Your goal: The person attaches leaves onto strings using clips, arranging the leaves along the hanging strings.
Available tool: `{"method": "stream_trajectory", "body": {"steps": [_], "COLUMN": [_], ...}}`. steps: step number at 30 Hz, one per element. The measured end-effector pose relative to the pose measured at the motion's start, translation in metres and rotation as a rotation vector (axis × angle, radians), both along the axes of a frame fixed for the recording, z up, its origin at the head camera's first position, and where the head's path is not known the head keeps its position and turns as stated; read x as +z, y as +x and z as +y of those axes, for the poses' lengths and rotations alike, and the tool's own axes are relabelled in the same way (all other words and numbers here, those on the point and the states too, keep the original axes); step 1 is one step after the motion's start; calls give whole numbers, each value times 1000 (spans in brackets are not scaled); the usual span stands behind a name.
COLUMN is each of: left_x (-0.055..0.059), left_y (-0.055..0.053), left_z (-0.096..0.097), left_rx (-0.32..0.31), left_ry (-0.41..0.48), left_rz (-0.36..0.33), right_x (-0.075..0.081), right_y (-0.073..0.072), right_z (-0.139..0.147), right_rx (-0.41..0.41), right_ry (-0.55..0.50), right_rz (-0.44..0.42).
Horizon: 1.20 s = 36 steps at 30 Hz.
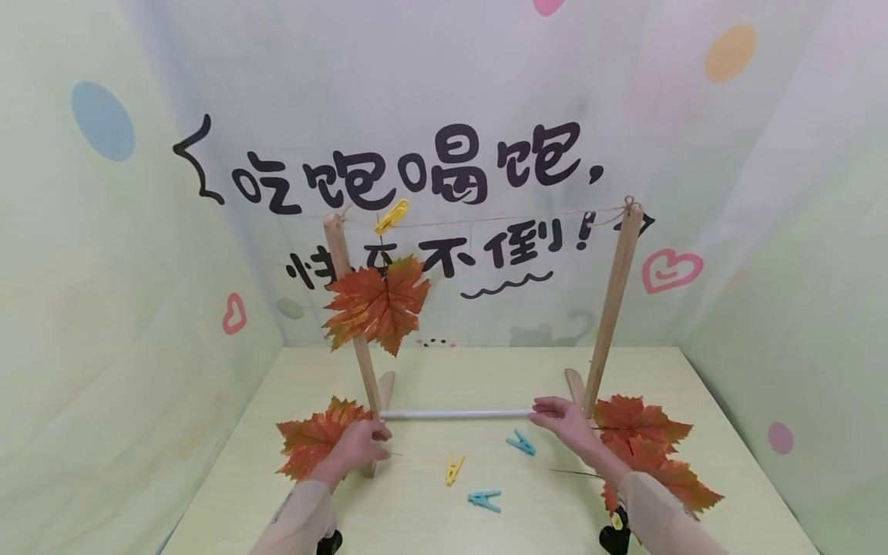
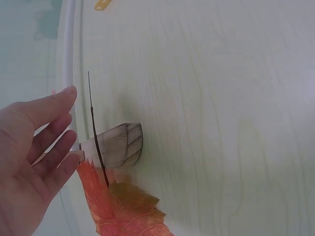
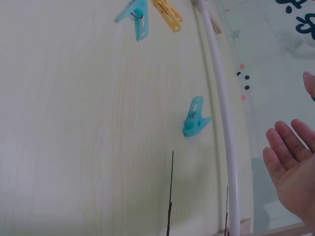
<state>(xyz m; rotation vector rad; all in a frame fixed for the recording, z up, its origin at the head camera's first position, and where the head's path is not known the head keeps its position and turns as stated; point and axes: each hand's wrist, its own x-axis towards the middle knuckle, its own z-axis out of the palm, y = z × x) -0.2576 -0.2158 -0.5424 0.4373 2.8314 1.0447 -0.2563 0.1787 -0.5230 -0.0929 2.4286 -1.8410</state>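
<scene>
A white rod [image 1: 454,415] runs low between the two wooden posts of a stand. Near its left end is my left hand [image 1: 357,445], fingers loosely bent and holding nothing; the left wrist view shows its fingertips beside the rod [image 2: 69,44] and the wooden foot [image 2: 115,145]. At the other end, my right hand [image 1: 563,422] is by the right post [image 1: 613,308], its fingers relaxed and empty in the right wrist view. From the string [image 1: 486,220] on top, a yellow clothespin [image 1: 391,216] holds up an orange-red maple leaf [image 1: 380,304].
Between the hands lie a yellow clothespin [image 1: 454,469] and two blue clothespins [image 1: 521,442]. One maple leaf [image 1: 305,439] rests by the left post, its thin stem pointing inward. More leaves [image 1: 673,474] lie at the right, partly behind my forearm. Printed cloth walls surround the table [image 1: 416,532].
</scene>
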Motion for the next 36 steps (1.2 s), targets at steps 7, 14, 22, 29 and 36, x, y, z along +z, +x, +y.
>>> {"method": "stream_trajectory", "body": {"steps": [7, 14, 22, 29, 36], "left_x": [-7, -14, -20, -23, -26], "left_y": [-1, -1, -1, 0, -2], "left_z": [-2, -4, -6, -5, -4], "left_rx": [-31, -49, -44, -1, -11], "left_ry": [-18, -47, -85, -79, -93], "left_rz": [31, 65, 104, 61, 89], "right_x": [-10, -19, -30, -34, -38], "right_y": [3, 3, 0, 0, -1], "right_z": [-6, -11, -17, -19, -23], "right_rx": [-32, -36, -32, -40, -58], "right_ry": [42, 60, 75, 85, 76], "right_rz": [1, 32, 7, 17, 29]}}
